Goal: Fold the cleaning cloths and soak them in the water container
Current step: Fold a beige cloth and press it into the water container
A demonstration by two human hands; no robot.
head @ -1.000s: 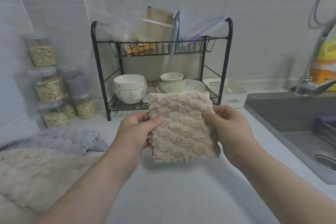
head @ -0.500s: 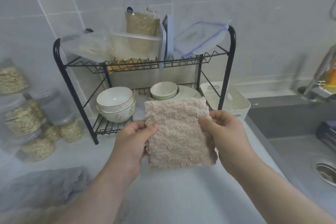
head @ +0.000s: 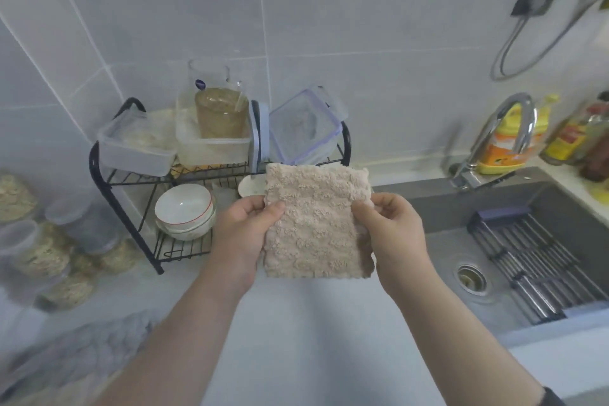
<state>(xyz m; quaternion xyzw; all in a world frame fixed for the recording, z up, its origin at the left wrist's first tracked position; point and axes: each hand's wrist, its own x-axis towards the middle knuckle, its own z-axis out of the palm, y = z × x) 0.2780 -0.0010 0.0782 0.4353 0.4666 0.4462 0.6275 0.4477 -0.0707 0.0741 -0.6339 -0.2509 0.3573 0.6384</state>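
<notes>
Here, the folded beige cleaning cloth (head: 316, 224), held up just in front of the dish rack (head: 93, 168), is pinched at its side edges by the left hand (head: 244, 227) and right hand (head: 392, 227). It looks soft, light and probably limp, so edge grips suit.

Nubby beige terry cloth (head: 316, 221); glossy metal faucet (head: 514, 128).

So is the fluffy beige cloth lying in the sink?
No, the left hand and right hand pinch the beige cloth by its sides, holding it above the counter.
</notes>
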